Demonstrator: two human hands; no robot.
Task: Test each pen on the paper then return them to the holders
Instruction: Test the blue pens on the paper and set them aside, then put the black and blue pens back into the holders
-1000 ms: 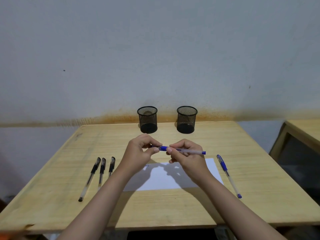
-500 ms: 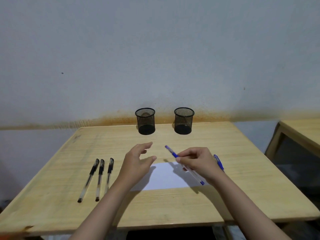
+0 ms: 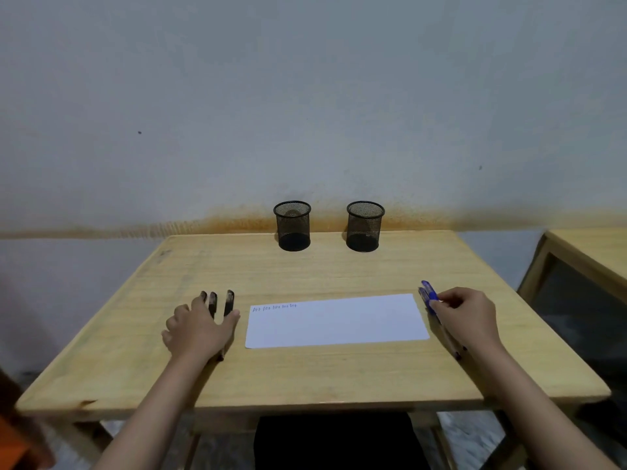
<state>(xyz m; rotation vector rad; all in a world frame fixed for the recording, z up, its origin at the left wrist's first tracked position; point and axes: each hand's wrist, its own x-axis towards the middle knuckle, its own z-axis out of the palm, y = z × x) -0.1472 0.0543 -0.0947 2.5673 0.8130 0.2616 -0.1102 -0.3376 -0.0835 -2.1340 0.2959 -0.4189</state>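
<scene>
A white sheet of paper [image 3: 336,322] lies on the wooden table [image 3: 339,269], with a short line of writing in its top left corner. My left hand [image 3: 196,329] rests flat, fingers apart, over three black pens [image 3: 229,301] left of the paper; only their caps and one tip show. My right hand [image 3: 466,315] is right of the paper, fingers curled on a blue pen [image 3: 428,295] that lies beside a second blue pen on the table. Two black mesh holders [image 3: 292,225] [image 3: 364,227] stand empty at the far edge.
A grey wall rises directly behind the holders. A second wooden table [image 3: 590,249] stands close at the right. The near table edge runs just in front of my forearms.
My right hand carried the blue pen from above the paper down to the table at the right, next to the other blue pen. My left hand moved left onto the black pens.
</scene>
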